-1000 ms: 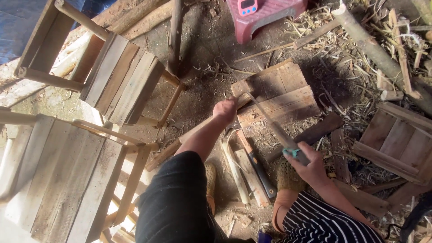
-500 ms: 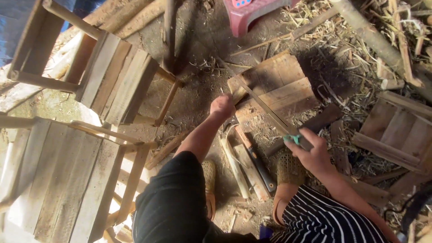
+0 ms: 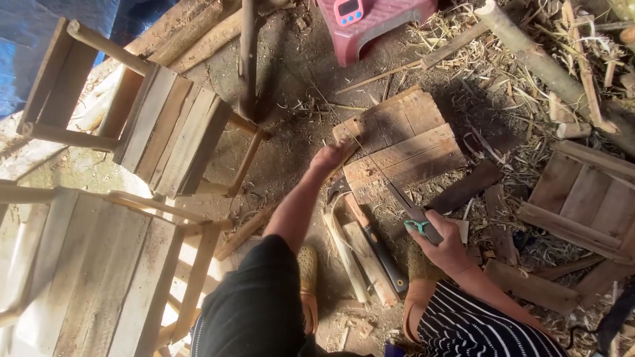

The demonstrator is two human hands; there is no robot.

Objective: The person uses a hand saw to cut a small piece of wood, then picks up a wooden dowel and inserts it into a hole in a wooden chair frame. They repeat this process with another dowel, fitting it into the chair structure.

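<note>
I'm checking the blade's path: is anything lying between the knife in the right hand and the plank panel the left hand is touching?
Nothing visible. The right hand holds the knife with its blade already over the plank panel, whose near corner the left hand touches.

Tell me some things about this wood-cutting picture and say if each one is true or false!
1. The right hand holds a hand saw. True.
2. The left hand rests on a green metal bucket. False: it rests at the edge of a small wooden board panel.
3. A pink plastic stool stands at the top. True.
4. A hammer lies on the ground between the arms. True.
5. The wooden chairs stand on the right side. False: they are on the left.
</note>
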